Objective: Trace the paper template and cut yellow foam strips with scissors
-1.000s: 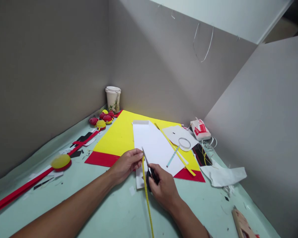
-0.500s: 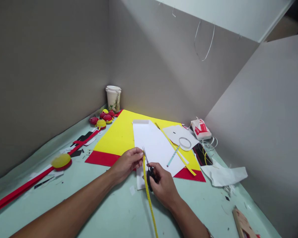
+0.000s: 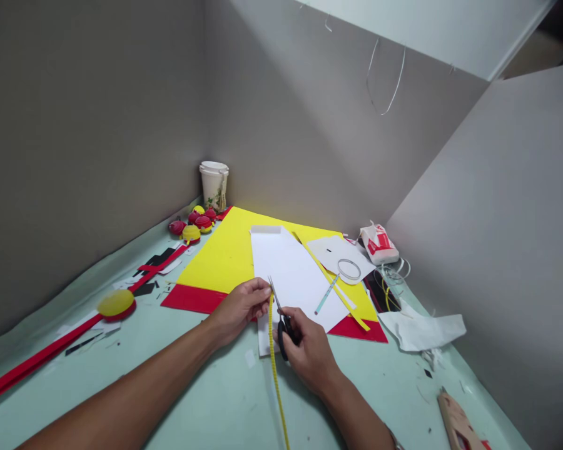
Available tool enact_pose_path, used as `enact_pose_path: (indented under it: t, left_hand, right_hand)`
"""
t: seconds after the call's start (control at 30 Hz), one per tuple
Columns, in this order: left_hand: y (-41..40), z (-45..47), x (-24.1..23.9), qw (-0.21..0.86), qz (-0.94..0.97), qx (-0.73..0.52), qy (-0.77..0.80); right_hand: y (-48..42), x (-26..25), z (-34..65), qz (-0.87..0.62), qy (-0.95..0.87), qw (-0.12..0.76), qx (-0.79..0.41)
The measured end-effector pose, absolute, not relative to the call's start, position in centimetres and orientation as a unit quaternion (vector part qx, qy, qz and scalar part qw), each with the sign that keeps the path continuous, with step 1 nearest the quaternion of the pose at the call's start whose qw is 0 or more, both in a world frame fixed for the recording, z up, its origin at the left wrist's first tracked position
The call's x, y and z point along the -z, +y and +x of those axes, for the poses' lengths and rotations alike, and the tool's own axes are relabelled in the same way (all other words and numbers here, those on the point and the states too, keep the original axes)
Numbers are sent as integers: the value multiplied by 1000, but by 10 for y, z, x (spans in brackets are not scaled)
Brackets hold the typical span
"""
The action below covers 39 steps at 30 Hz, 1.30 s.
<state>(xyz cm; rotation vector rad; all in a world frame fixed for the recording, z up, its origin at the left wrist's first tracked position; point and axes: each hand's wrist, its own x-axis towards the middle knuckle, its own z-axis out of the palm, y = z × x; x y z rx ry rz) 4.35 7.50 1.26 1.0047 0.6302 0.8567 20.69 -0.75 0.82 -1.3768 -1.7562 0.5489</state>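
Observation:
My left hand point(image 3: 244, 309) pinches the upper end of a narrow yellow strip point(image 3: 274, 369) between thumb and fingers. The strip hangs down towards the front edge of the view; close-set marks or cuts run along it, too small to tell which. My right hand point(image 3: 306, 342) grips black-handled scissors point(image 3: 281, 331), with fingers round the handles. Their thin blades point up and away, tips beside my left fingertips and the strip's top end. Below both hands lies a white paper sheet point(image 3: 286, 269) on a large yellow sheet point(image 3: 216, 256).
Red sheet point(image 3: 199, 300) edges show under the yellow one. To the left are a red strip point(image 3: 79, 328), a yellow-and-red disc point(image 3: 116, 305), small red and yellow pieces point(image 3: 203, 224) and a white bucket point(image 3: 214, 184). Rightward lie a pencil point(image 3: 327, 295), a ring point(image 3: 349, 269) and a tissue pack point(image 3: 379, 244).
The yellow strip's hanging part has swung slightly left. The scissors and both hands stay in nearly the same place.

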Motion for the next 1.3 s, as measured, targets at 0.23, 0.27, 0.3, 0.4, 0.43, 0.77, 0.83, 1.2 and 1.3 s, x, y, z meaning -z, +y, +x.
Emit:
enact_pose_path:
  t: [0.23,0.27,0.3,0.4,0.43,0.77,0.83,1.2,1.3]
  left_hand:
    - [75,43,-13,746,457,-392,284]
    - [75,43,-13,746,456,-393,285]
    - [75,43,-13,745,456,-394,286]
    - [75,43,-14,745,453,-395,288]
    - [75,43,-14,746,450,-396,291]
    - [78,42,-14,728,414,-452,306]
    - [77,42,-15,727,416,-455,304]
    - [76,42,-16,766,370,-426,307]
    - [77,41,-16,778,356,-418,307]
  right_hand:
    - [-7,-10,207,-553,-698,398,-220]
    - [-7,-9,208,-555,-698,395,-221]
    - [-6,-8,208,-556,-699,392,-221]
    - [-6,-8,208,-564,-691,387,-232]
    - [-6,-8,208,-567,-683,391,-245]
    - [-3,-6,206,-522,-593,447,-420]
    - [-3,-7,206,-524,-598,438,-419]
    - [2,1,210,-560,-550,486,-384]
    - [3,0,210,-571,-548,484,-373]
